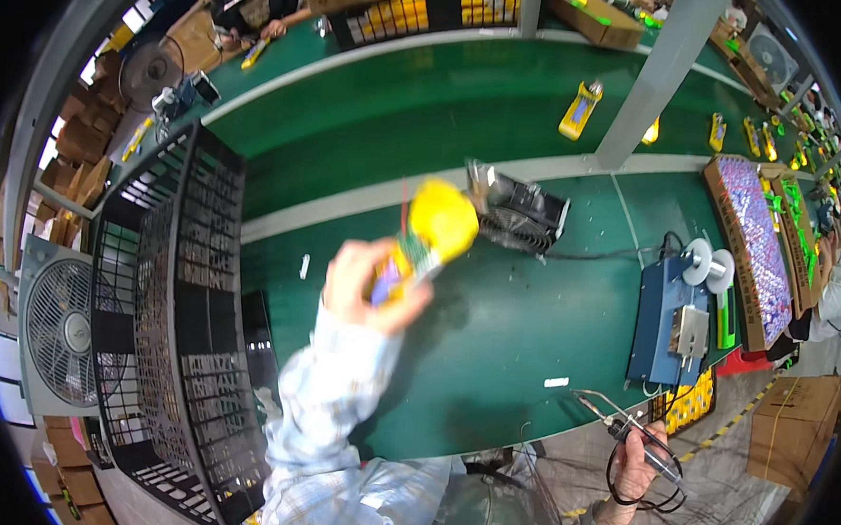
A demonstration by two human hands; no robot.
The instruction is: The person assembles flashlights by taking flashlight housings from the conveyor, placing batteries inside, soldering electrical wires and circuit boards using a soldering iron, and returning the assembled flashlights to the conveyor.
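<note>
My left hand (355,283) is raised over the green bench, its fingers wrapped round a yellow handheld device (442,218). A green circuit board (417,253) shows in the device, along with a thin red wire; motion blurs both hand and device. At the bench's front right edge, my right hand (634,469) grips a soldering iron (618,429) with a thin curved metal tube beside its tip. The iron's cable loops around that hand. Iron tip and device are well apart. A small white strip (556,382) lies near the tip.
A small black fan (520,217) stands behind the device. A blue soldering station (658,318) with white reels is at right. Black crates (210,328) line the left side. Beyond runs a green conveyor (352,116) carrying yellow devices; a grey post (653,85) rises there. Another person works far left.
</note>
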